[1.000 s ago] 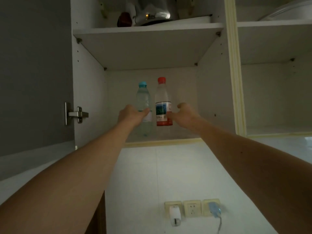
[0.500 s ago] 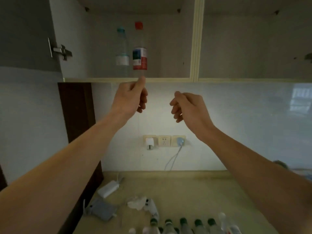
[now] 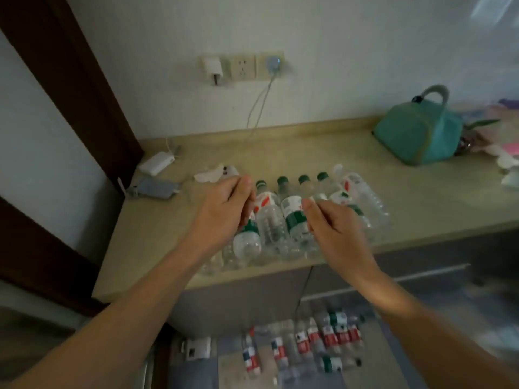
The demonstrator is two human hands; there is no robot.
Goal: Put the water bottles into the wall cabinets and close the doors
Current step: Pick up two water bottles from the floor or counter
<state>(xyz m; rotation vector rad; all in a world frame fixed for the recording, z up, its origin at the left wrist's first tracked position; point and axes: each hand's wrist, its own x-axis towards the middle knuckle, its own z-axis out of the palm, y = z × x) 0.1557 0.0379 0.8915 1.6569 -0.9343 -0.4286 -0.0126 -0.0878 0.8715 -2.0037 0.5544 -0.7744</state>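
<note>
Several clear water bottles point(image 3: 283, 217) with green caps and green or red labels lie side by side on the beige counter point(image 3: 421, 197). My left hand point(image 3: 224, 211) hovers over the left end of the row, fingers loosely curled, holding nothing. My right hand point(image 3: 334, 226) hovers over the right half of the row, fingers also loosely curled and empty. Both hands hide parts of the bottles under them. The wall cabinets are out of view.
More bottles point(image 3: 311, 341) lie on the floor below the counter. A teal bag point(image 3: 418, 136) sits at the counter's right, a white charger point(image 3: 157, 163) and a small device point(image 3: 153, 188) at its left. Wall sockets point(image 3: 243, 67) hold plugs with a cable hanging down.
My view dropped from the open cabinet, where two bottles now stand, to the counter. Both hands let go of those bottles and came down over the row of lying bottles.
</note>
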